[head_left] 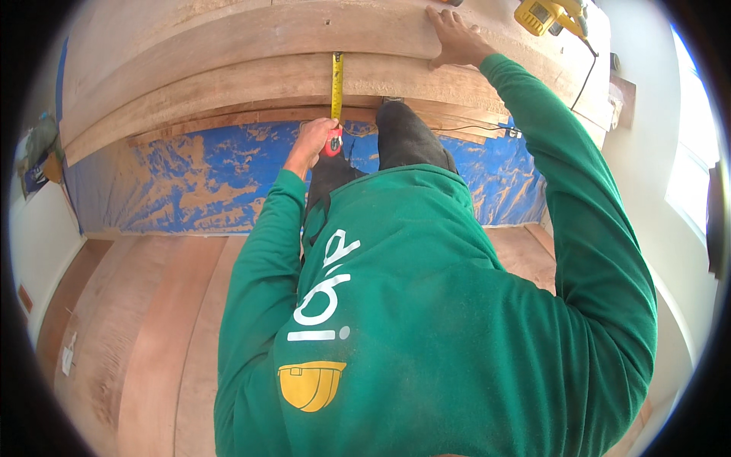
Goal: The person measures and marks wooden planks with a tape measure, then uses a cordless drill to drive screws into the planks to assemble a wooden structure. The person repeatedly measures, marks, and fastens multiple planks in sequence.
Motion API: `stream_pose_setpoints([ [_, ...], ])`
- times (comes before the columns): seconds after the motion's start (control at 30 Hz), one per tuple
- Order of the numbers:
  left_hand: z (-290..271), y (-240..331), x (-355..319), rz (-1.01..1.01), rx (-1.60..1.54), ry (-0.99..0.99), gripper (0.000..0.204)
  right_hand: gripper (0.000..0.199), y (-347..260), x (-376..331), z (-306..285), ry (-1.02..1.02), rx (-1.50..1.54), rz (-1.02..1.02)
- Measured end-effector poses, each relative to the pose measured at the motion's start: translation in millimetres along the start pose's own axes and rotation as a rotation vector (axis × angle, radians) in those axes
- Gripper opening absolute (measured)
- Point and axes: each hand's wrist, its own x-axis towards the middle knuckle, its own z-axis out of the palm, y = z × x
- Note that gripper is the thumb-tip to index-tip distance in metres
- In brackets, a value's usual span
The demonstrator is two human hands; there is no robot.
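Observation:
My left hand (308, 143) is closed around the red case of a tape measure (333, 143). Its yellow blade (336, 87) runs out away from me across the edges of the wooden boards, and the tip lies against the front of an upper plank (228, 80). On that wide plank my right hand (457, 38) rests flat, fingers spread, to the right of the tape. Nothing shows in the right hand. My dark-trousered knee (407, 133) is up against the lower boards between the two hands.
A yellow power tool (542, 15) with a black cord (586, 80) sits on the boards at the far right. Blue sheeting (205, 179) covered in sawdust lies below the boards. Wood flooring (160, 320) spreads behind me. A white wall (655, 122) stands at the right.

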Motion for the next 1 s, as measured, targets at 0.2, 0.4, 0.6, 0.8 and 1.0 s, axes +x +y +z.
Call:
stream_pose_setpoints([
  [0.2,-1,-2,2,-0.002,-0.011,-0.006,0.029,0.146,-3,-3,-7,-0.075,-0.033,0.024],
  [0.4,-3,-4,3,0.016,-0.024,-0.035,0.028,0.144,-10,-1,-18,-0.12,-0.061,0.031],
  [0.6,-4,-5,3,0.013,-0.029,-0.036,0.029,0.137,-4,-2,-22,-0.156,-0.043,0.017],
  [0.8,-5,-6,5,0.038,-0.014,-0.064,0.029,0.158,-2,-2,-22,-0.172,0.035,0.013],
  [1.0,-5,-5,5,0.009,-0.06,-0.079,0.029,0.159,-5,0,-24,-0.219,0.073,0.032],
])
